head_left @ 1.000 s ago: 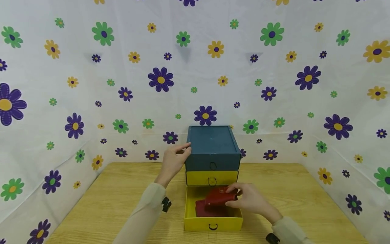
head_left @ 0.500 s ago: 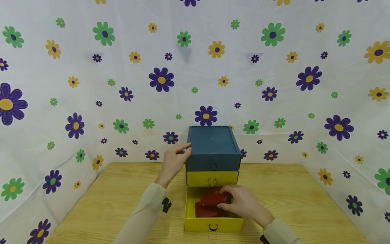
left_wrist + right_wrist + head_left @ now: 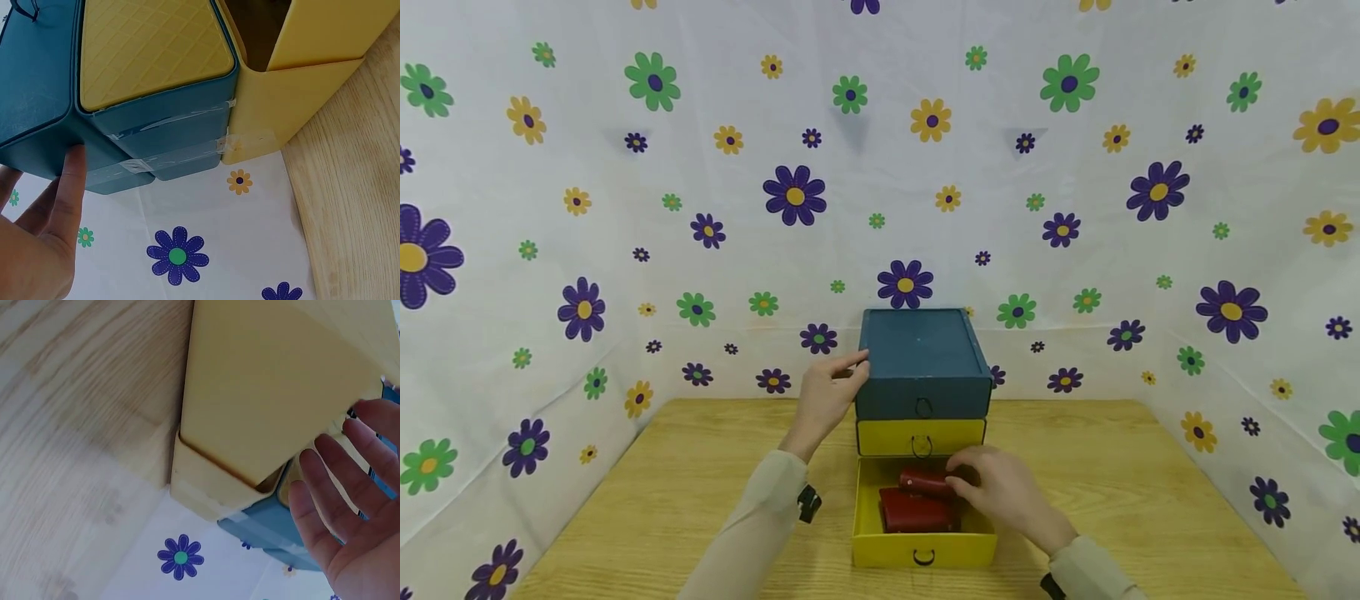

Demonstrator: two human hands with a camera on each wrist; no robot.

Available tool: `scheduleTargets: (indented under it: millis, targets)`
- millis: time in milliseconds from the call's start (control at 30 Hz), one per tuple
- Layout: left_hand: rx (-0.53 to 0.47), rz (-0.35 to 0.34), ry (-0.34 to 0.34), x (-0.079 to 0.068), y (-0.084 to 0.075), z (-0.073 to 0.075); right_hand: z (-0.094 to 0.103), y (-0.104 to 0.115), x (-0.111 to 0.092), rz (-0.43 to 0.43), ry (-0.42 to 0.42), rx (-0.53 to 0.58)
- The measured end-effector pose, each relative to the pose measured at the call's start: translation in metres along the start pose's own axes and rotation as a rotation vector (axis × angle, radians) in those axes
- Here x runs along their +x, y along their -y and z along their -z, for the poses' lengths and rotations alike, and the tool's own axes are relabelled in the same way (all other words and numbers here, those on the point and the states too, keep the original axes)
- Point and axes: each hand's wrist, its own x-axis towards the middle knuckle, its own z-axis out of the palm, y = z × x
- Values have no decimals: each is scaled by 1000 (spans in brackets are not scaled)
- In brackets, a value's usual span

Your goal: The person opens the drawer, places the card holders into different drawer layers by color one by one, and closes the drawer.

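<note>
My right hand (image 3: 1003,492) is over the pulled-out bottom drawer (image 3: 925,550) of a small stacked box. Its thumb and index fingertips are right at the right end of a dark red leather case with a snap (image 3: 923,482), at the drawer's back. A second dark red case (image 3: 917,511) lies in front of it. In the right wrist view the fingers (image 3: 331,481) are nearly straight; both cases are hidden behind the yellow drawer wall. My left hand (image 3: 831,396) rests its fingertips against the left side of the blue top drawer (image 3: 925,398), with fingers extended (image 3: 74,181).
Between the blue drawer and the open one is a closed yellow drawer (image 3: 887,437) with a ring pull. The box stands on a wooden table (image 3: 700,500). Behind and beside it hangs a white flowered cloth (image 3: 737,275).
The snapped red case has gone down and turned to lie at the back of the drawer, uncovering the front case. My right hand has moved slightly left; its grip has loosened. The left hand stays put.
</note>
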Motion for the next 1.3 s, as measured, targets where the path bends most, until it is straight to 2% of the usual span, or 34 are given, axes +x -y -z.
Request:
scheduleTargets:
  millis: [133,400,667,867,1300]
  targets:
    - [0,-12,-6,0,0,0,4,-3,0,-31,-34,22]
    - [25,-7,1,-2,-1,-1,11,-11,-3,-13,-75,55]
    - [22,-14,-12,-1,-2,0,11,-9,-4,29,11,63]
    - [-1,-11,4,-2,-2,0,9,-3,-9,60,48,96]
    - [5,-4,28,1,1,0,13,18,-19,141,153,182]
